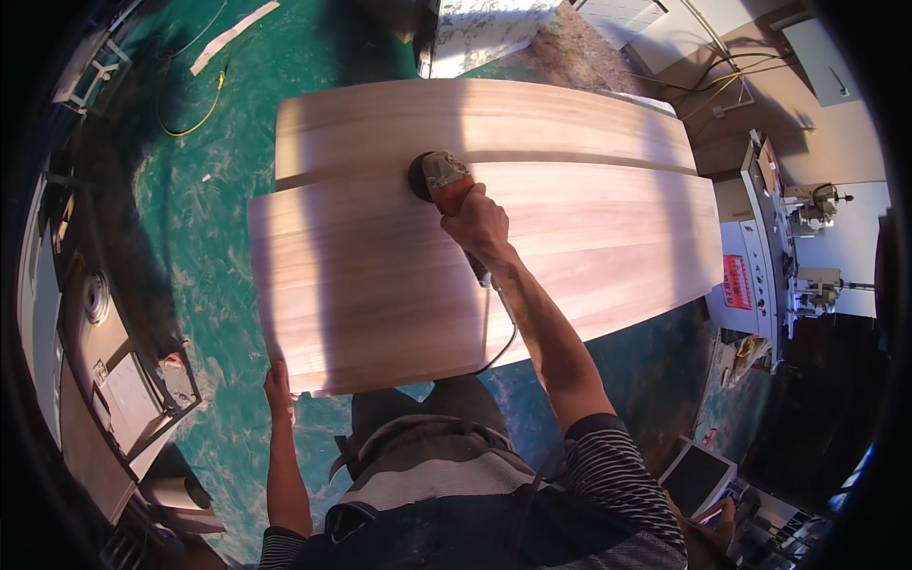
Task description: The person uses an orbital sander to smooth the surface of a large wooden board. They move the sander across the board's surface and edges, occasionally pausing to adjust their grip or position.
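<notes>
My right hand [480,226] is wrapped round the orange body of a corded disc sander [447,175]. Its dark round pad rests on or just over the far part of a large pale wooden panel [408,275], near that panel's far edge. From the sander's rear, a dark cord [514,328] curves down over the near edge. My left hand [279,385] grips the near left corner of the same panel, its fingers partly hidden by the edge. Beyond lies a second wooden panel [370,119] with a curved far side, a dark step or gap between the two.
Under the panels spreads a green, dust-streaked floor [214,247]. At right stands a workbench [750,237] with metal machines and a red sheet. Shelving with a framed panel [138,399] is at left. A yellow cable [217,100] and a pale strip [233,38] lie at far left.
</notes>
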`<move>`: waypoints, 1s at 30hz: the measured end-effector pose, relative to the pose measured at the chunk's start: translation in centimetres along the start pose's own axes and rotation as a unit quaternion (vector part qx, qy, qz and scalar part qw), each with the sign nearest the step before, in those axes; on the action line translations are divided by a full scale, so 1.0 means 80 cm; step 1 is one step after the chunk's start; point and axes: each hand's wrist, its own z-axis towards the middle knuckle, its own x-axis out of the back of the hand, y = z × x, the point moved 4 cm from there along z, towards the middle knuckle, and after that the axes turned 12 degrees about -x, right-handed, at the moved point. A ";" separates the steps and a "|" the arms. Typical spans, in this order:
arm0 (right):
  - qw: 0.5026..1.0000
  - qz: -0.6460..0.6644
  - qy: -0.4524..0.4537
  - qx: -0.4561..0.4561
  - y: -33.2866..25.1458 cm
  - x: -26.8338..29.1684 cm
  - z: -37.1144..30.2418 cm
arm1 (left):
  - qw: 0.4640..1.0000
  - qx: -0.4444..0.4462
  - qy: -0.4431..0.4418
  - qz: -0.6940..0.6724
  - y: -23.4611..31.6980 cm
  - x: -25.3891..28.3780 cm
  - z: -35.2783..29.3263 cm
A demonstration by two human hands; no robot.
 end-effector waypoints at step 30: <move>0.998 -0.069 0.003 0.005 -0.073 -0.051 -0.029 | 0.997 -0.016 0.005 -0.075 0.006 -0.017 -0.012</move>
